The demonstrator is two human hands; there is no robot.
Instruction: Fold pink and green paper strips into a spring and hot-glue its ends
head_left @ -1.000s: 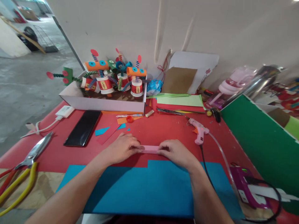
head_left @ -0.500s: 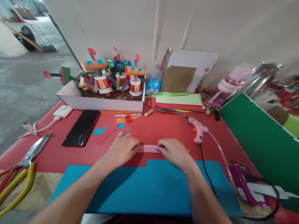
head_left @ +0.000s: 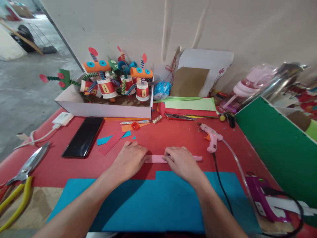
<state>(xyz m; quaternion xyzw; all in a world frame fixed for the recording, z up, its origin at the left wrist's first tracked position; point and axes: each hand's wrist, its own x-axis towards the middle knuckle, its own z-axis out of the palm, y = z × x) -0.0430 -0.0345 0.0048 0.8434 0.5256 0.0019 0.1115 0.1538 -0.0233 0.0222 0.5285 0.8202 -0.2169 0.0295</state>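
A narrow folded strip of pink paper (head_left: pixel 155 159) lies across the red table top, between and under both hands. My left hand (head_left: pixel 132 157) is closed on the strip's left part, its fingertips pressed together. My right hand (head_left: pixel 180 162) pinches the strip further right, and the pink end sticks out past it. Just in front of the hands lies a large blue sheet (head_left: pixel 148 205). To the right of my right hand rests a pink glue gun (head_left: pixel 211 137) with its cord running toward the near edge.
Paper-cup figures stand in a white box (head_left: pixel 109 110) at the back left. A black phone (head_left: pixel 83 137) and large shears (head_left: pixel 27 172) lie left. A green board (head_left: pixel 274 148) leans at the right. Green paper (head_left: pixel 190 104) and a pink bottle (head_left: pixel 245 89) are behind.
The view has shifted slightly. More of the pink strip's right end shows beyond my right hand. Both hands keep nearly the same place and grip.
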